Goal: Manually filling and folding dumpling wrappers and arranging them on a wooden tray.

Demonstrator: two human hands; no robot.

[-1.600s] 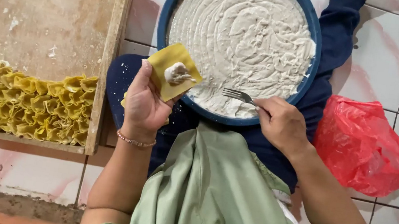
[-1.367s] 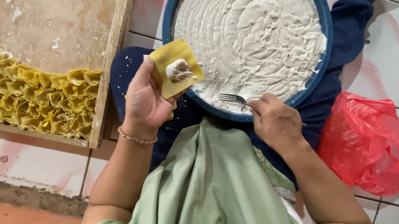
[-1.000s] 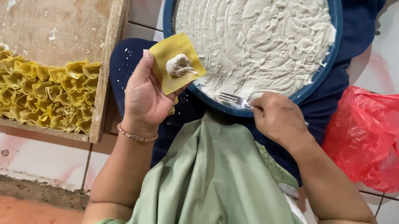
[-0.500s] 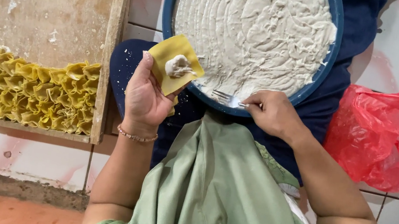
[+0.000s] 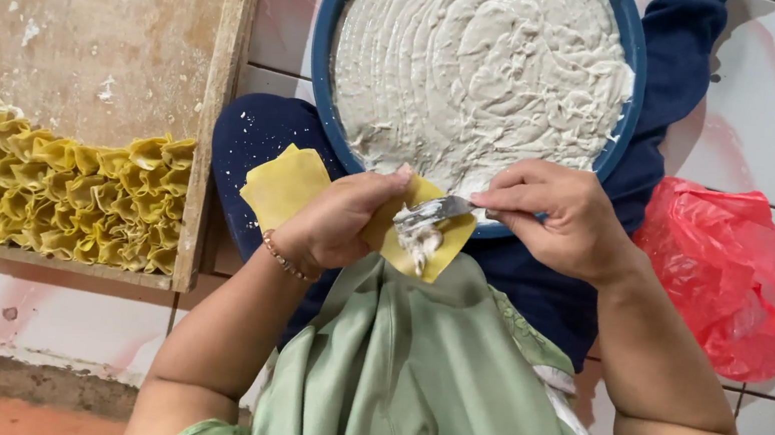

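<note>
The thin yellow wrapper [image 5: 425,238] could have torn or spilled, judging by the fork [image 5: 434,212] pressing filling into it over the lap, just below the blue basin [image 5: 320,87]. The left hand [image 5: 336,221] cupped the wrapper, fingers curled; the right hand [image 5: 559,216] pinched the fork

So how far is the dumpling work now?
Done: rows of folded yellow dumplings fill the near part of the wooden tray. In hand: the left hand holds a yellow wrapper while the right hand spreads filling with a utensil. Left: the blue basin holds much pale filling.
</note>
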